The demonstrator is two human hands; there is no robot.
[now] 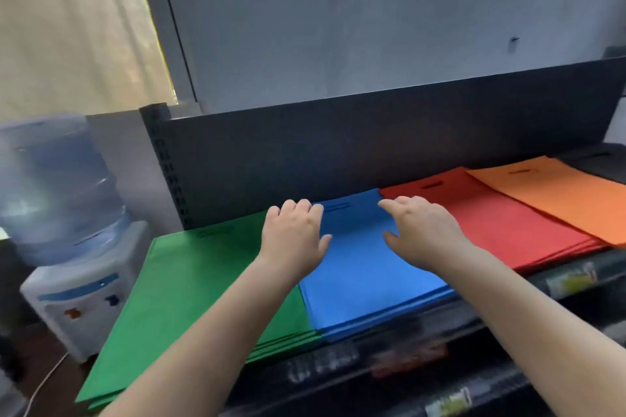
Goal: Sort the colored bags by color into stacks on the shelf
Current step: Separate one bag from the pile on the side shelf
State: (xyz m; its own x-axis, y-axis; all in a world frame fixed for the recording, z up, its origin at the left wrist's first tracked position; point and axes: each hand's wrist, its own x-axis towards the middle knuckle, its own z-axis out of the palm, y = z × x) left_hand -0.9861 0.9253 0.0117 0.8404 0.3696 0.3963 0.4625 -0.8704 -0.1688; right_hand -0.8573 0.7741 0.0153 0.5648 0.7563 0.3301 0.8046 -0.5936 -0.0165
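Observation:
Flat stacks of bags lie side by side on the dark shelf (399,345): green (189,284) at the left, blue (362,267) in the middle, red (508,227), then orange (562,193), and a black one (599,157) at the far right. My left hand (293,237) lies flat with fingers spread on the blue stack's left edge, where it overlaps the green. My right hand (423,230) rests palm down on the blue stack's right part, next to the red. Neither hand holds anything.
A dark back panel (338,145) rises behind the stacks, with a grey wall above. A water dispenser (67,213) with a blue bottle stands left of the shelf. Price labels (572,279) run along the shelf's front edge.

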